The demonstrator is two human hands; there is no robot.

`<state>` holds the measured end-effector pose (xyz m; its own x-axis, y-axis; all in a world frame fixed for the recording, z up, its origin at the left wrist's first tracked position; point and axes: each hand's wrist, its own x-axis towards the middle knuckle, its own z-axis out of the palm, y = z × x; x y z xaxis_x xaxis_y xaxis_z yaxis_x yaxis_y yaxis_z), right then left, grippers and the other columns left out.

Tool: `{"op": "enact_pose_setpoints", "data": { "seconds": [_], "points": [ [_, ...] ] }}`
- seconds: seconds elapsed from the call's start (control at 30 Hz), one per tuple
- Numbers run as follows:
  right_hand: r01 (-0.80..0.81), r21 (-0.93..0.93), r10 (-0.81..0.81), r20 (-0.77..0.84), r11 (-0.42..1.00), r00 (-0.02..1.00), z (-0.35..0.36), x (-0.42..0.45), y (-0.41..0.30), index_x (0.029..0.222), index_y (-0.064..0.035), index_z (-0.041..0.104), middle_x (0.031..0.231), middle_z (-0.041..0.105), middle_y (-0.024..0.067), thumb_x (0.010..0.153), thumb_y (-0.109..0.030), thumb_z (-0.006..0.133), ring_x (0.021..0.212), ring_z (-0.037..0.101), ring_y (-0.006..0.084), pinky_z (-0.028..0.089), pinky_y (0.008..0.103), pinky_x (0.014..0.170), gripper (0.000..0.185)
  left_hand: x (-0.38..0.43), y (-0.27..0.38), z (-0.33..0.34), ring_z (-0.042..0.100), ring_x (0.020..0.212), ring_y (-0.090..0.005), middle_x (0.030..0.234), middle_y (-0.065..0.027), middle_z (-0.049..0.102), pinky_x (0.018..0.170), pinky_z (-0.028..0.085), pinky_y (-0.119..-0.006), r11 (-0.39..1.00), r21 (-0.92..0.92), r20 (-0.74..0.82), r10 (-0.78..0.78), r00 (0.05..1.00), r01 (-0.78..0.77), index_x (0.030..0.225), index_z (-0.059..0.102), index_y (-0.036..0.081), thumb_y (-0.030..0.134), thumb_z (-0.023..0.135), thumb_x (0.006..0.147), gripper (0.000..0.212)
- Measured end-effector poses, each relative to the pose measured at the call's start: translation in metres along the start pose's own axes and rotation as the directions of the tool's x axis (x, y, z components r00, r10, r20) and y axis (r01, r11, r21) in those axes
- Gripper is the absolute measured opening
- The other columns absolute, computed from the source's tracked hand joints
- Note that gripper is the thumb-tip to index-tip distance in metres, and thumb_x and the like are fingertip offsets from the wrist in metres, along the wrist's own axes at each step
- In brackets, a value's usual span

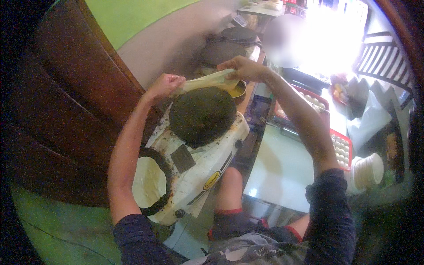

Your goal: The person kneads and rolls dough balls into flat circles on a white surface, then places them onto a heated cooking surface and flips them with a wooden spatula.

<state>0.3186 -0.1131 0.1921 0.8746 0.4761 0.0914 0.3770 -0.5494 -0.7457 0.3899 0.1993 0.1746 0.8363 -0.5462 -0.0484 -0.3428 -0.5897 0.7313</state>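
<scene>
A thin, pale round of cooked batter [207, 81] is stretched between my two hands above the far edge of a dark round pan [202, 114]. My left hand [167, 85] pinches its left end, and my right hand [246, 69] grips the other. Just beyond the pan, partly behind the sheet, is a metal bowl [243, 93] with yellowish liquid in it. The dark pan sits bare on the far burner of a white two-burner gas stove [198, 175]. On the near burner, another dark pan [167, 172] holds a second pale round [149, 182], partly hidden by my left forearm.
Dark wooden furniture [73, 99] borders the left side. To the right stands a pale glossy table [278, 165]. Red trays [347, 142] of small whitish pieces and a stack of pale discs [367, 170] lie at the right. More dark pans [225, 51] stand by the wall.
</scene>
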Motion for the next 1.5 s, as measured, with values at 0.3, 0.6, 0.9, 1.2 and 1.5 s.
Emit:
{"op": "enact_pose_setpoints", "data": {
  "seconds": [0.3,0.6,0.9,1.2,1.5],
  "points": [
    [0.183,-0.579,-0.065,0.219,0.795,0.974,0.165,-0.049,0.148,0.130,-0.0069,0.053,0.145,0.038,0.0183,0.094,-0.027,0.051,0.137,0.031,0.0332,0.025,0.0474,0.113,0.041,-0.072,-0.108,0.149,0.035,0.137,-0.0302,0.141,-0.0129,0.046,0.111,0.016,-0.061,0.821,0.431,0.313,0.255,0.915,-0.376,0.121,0.060,0.010,0.035,0.040,0.099,0.040],
    [-0.101,-0.607,0.046,-0.105,0.788,0.993,0.189,0.062,0.151,0.145,-0.0105,0.032,0.152,0.023,0.0225,0.100,-0.040,0.031,0.140,0.023,0.0377,0.021,0.0549,0.112,0.054,0.057,-0.133,0.169,0.025,0.139,-0.0371,0.148,-0.0252,0.029,0.115,0.016,-0.050,0.874,0.485,-0.076,0.073,0.994,-0.027,0.139,0.038,-0.001,0.030,0.037,0.099,0.051],
    [0.168,-0.581,-0.052,0.211,0.796,0.976,0.179,0.008,0.115,0.141,-0.0067,0.039,0.148,0.030,0.0225,0.099,-0.041,0.036,0.136,0.030,0.0383,0.025,0.0509,0.111,0.054,0.026,-0.132,0.160,0.019,0.140,-0.0436,0.148,-0.0312,0.023,0.114,0.018,-0.050,0.872,0.485,-0.050,-0.043,0.998,0.062,0.141,0.032,-0.006,0.030,0.036,0.099,0.055],
    [0.053,-0.346,0.039,0.255,0.937,0.966,0.181,-0.010,0.066,0.119,-0.0002,0.056,0.129,0.050,0.0240,0.097,-0.033,0.044,0.117,0.050,0.0378,0.042,0.0446,0.095,0.041,-0.010,-0.129,0.130,0.034,0.130,-0.0473,0.138,-0.0335,0.038,0.110,0.029,-0.047,0.843,0.536,-0.172,0.153,0.973,-0.038,0.134,0.038,-0.009,0.014,0.041,0.094,0.047],
    [-0.011,-0.288,-0.094,-0.347,0.958,0.933,0.227,0.066,0.122,0.094,-0.0070,0.071,0.086,0.064,0.0152,0.077,-0.020,0.069,0.081,0.063,0.0354,0.050,0.0438,0.073,0.021,-0.018,-0.099,0.126,0.054,0.112,-0.0385,0.118,-0.0256,0.058,0.100,0.041,-0.042,0.958,0.280,-0.348,0.166,0.923,-0.066,0.111,0.060,-0.007,0.009,0.050,0.086,0.032]
  ]
}}
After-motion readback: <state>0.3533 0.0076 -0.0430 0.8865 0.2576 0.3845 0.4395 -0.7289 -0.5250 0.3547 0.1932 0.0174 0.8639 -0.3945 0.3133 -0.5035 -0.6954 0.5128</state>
